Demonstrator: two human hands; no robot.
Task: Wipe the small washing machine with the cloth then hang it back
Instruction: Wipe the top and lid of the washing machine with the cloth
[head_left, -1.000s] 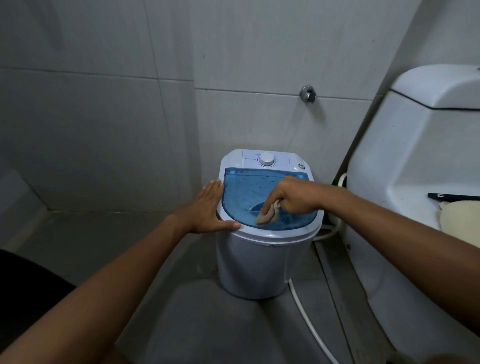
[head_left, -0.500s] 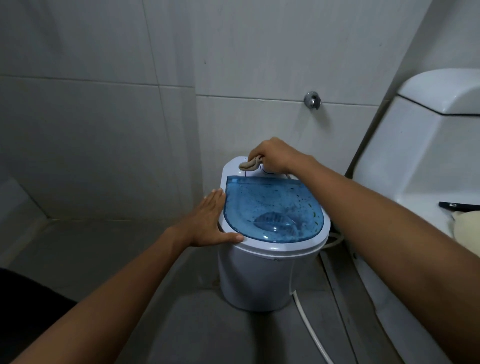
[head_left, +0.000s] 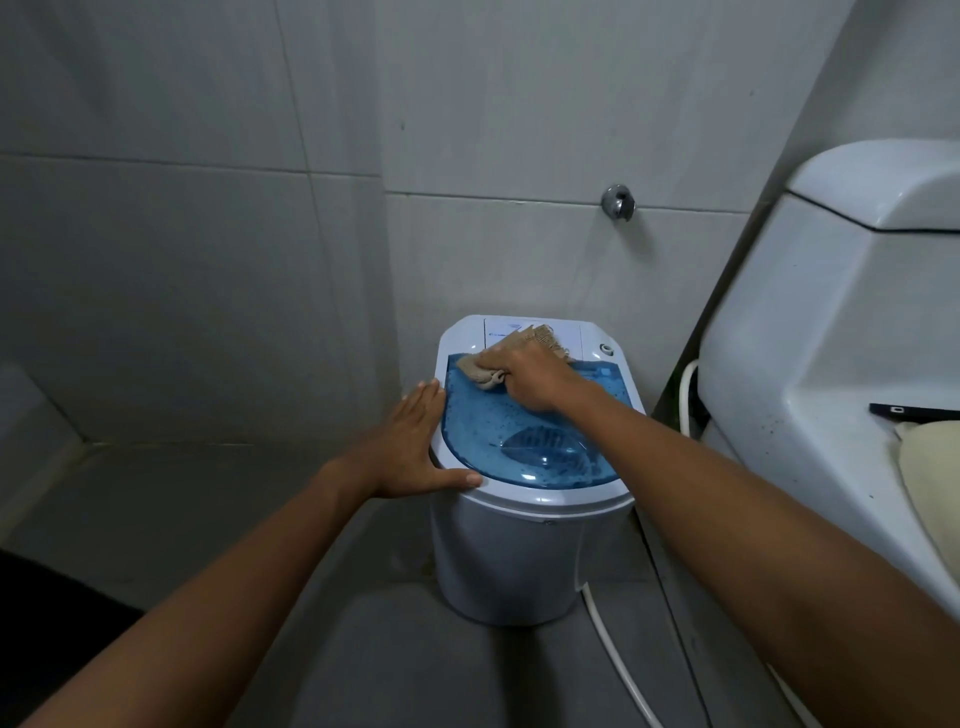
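Right hand (head_left: 530, 376) pressing tan cloth (head_left: 480, 370) on blue lid (head_left: 524, 441), left hand (head_left: 410, 447) flat against small washing machine (head_left: 509, 561) rim, toilet (head_left: 831, 338) beside

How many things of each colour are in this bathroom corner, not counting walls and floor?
White: 3, the washing machine body, toilet tank, hose
Blue: 1, the lid
Tan: 1, the cloth
Silver: 1, the wall valve
Total: 6
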